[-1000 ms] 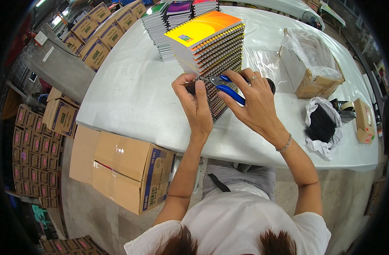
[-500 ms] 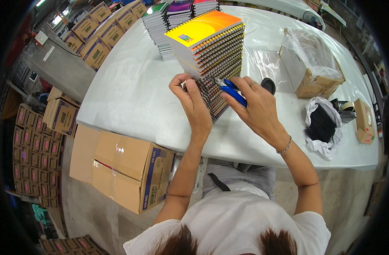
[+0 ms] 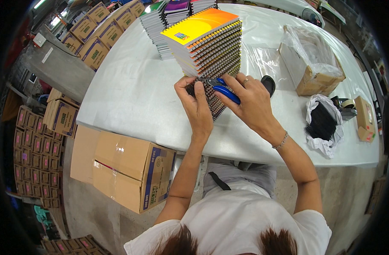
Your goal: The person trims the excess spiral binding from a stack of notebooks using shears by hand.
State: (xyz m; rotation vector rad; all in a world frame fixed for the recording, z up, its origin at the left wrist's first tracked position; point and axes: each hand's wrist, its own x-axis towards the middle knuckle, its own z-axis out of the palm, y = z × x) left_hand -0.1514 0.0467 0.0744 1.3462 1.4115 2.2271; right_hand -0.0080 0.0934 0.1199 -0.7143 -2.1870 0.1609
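A tall stack of spiral notebooks (image 3: 215, 55) with a yellow-orange top cover stands on the white-covered table, coil bindings toward me. My right hand (image 3: 249, 100) grips blue-handled wire cutters (image 3: 227, 94). The jaws of the cutters meet the coils at the stack's left front corner, partway down. Beside the jaws, my left hand (image 3: 196, 104) is closed, thumb and fingers curled at that corner. Something dark shows between those fingers, too hidden to name. Behind the stack stand more notebooks with green covers (image 3: 154, 32) and purple covers (image 3: 177, 8).
To the right are a carton lined with clear plastic (image 3: 315, 78), black bristle-like strands on white wrapping (image 3: 322, 123), a tape dispenser (image 3: 346, 109) and a small brown box (image 3: 364, 121). A large carton (image 3: 122, 165) sits below the table's left front edge.
The cutters have shifted slightly left and down along the coils, my right hand with them. My left fingers have moved a little right and lower at the same corner.
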